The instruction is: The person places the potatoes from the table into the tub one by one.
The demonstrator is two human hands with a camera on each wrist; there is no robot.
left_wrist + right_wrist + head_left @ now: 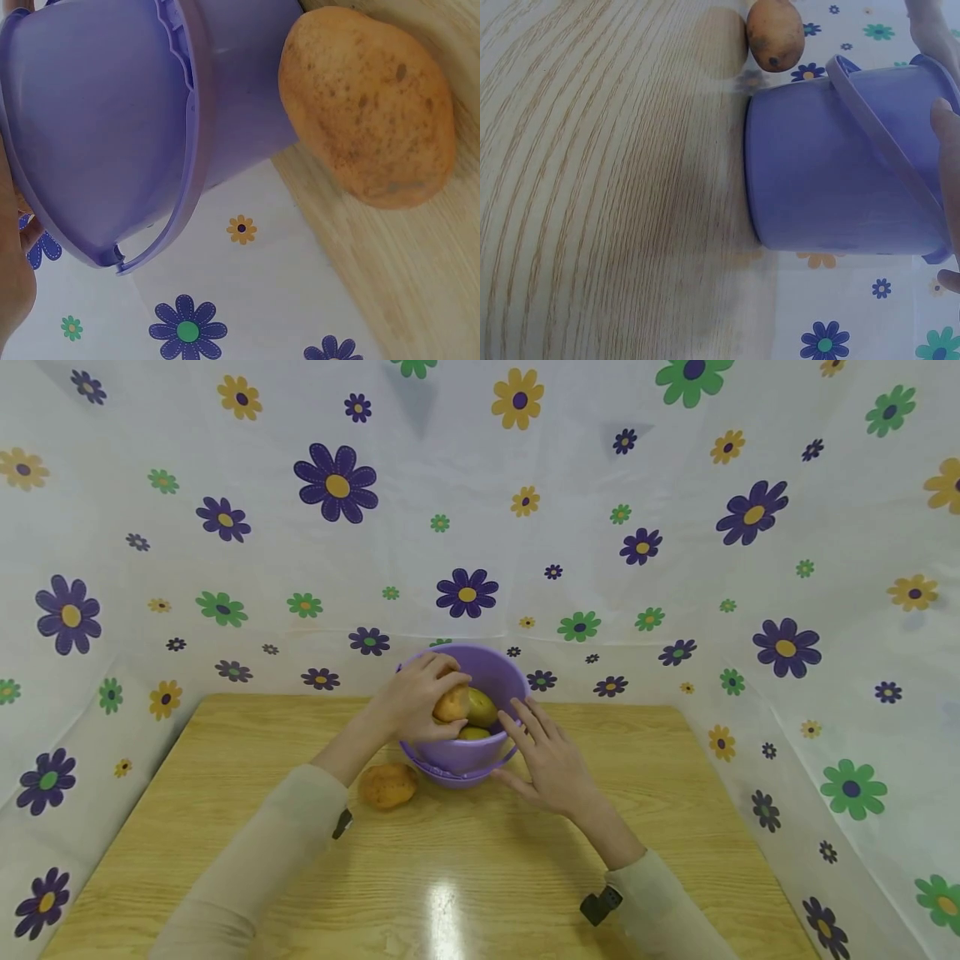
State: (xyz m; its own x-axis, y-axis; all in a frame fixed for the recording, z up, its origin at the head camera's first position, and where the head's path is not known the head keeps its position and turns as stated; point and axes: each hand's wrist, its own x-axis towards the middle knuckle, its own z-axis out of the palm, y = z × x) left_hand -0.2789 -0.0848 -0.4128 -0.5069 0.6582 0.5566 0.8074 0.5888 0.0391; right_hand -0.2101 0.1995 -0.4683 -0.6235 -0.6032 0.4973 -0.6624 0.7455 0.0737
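Note:
A purple bucket (495, 670) stands on the table, its handle (196, 142) hanging down along the near side. My left hand (422, 697) reaches over the bucket's left rim and grips a potato (452, 703) just inside the mouth. More potatoes (480, 708) lie in the bucket below it. Beside the bucket's right rim, my right hand (551, 764) has its fingers spread, the fingertips at or near the rim. One more potato (387, 786), brown and speckled, rests on the table to the left of the bucket, under the left forearm.
The wooden table (585, 877) reaches back to a white cloth (405, 552) printed with flowers, which rises behind and on both sides. The bucket stands close to that back cloth. A small black device (602, 906) is on the right wrist.

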